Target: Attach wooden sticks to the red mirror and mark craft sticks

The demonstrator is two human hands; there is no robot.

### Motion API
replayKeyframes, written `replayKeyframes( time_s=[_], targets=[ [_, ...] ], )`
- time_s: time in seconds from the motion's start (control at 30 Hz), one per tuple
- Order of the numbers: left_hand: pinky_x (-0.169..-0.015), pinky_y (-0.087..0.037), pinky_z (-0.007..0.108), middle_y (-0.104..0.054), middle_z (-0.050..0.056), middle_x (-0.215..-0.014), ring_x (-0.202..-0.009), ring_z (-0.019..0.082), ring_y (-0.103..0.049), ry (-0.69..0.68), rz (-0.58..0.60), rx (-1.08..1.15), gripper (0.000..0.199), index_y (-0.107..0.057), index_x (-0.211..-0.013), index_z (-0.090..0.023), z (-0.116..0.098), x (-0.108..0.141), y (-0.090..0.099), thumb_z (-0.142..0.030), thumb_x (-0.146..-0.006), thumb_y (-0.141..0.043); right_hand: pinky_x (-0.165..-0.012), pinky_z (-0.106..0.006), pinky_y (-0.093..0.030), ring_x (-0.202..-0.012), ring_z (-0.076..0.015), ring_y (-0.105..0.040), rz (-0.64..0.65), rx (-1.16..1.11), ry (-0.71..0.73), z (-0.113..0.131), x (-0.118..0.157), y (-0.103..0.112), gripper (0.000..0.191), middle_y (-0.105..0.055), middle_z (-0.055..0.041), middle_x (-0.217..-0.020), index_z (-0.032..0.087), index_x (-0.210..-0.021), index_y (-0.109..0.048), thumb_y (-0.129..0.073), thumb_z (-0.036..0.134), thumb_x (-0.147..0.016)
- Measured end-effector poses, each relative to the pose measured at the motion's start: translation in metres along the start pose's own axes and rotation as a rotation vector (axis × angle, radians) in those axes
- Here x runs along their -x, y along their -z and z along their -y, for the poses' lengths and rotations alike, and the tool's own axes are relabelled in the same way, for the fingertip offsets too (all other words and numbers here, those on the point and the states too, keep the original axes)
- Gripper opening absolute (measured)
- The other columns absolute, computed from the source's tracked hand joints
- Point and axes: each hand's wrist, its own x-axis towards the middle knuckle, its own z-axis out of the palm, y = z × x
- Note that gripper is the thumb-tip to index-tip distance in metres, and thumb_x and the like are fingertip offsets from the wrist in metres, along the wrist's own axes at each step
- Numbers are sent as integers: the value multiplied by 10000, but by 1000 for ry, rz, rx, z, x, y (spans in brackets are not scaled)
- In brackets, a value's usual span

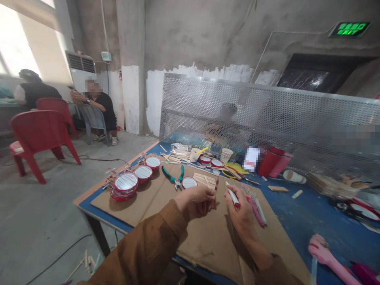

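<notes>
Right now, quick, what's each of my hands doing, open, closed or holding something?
Left hand: closed, apparently pinching a thin red-marked stick.
Right hand: closed around a white marker with a red end.

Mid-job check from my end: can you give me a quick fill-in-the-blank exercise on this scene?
1. The marker in the right hand has a white body and one ____ end.
2. The left hand is nearer than the right to the ____ with teal handles.
3. A red bottle has a ____ one beside it.
4. The exit sign glows ____.

Missing words: red; pliers; pink; green.
</notes>
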Motion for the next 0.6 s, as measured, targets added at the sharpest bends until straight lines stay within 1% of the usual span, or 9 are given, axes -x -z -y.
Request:
replayKeyframes(
  time_s=[0.13,0.23,0.37,0.43,0.6],
  targets=[
    [-437,-432,214,-594,0,-510,-393,105,-541,-10,5,-9,330,-565,-678,-149,-2,0,0,-322,-948,-484,-839,-406,-522,-964,-262,-669,17,-16,-4,-1,0,0,302,-726,-122,-1047,192,-1079,-649,-500,393,-912],
    [-439,-417,205,-584,8,-493,-396,101,-534,-3,-24,-26,338,-570,-666,-138,-1,-2,-1,-280,-952,-459,-850,-415,-521,-978,-265,-667,11,0,6,-1,0,0,299,-723,-125,-1053,191,-1074,-648,-497,391,-911],
    [-454,-410,211,-561,-4,-490,-394,99,-502,-19,-66,5,292,-561,-680,-146,0,-4,-3,-302,-924,-525,-830,-414,-533,-956,-266,-676,39,47,26,-4,0,-2,306,-725,-124,-1048,187,-1073,-647,-481,382,-906],
    [-475,-423,219,-548,-5,-491,-408,100,-500,-11,-62,17,291,-555,-670,-147,-1,-3,-3,-323,-902,-568,-825,-420,-535,-935,-267,-679,88,95,54,-7,-1,-4,296,-731,-116,-1028,192,-1077,-653,-464,327,-894],
    [-533,-452,242,-564,17,-509,-465,116,-536,-4,-67,71,258,-603,-681,-146,-11,5,-3,-316,-875,-598,-822,-406,-508,-913,-272,-669,304,327,197,-18,0,-4,366,-737,-119,-988,207,-1076,-692,-439,120,-826]
  ],
)
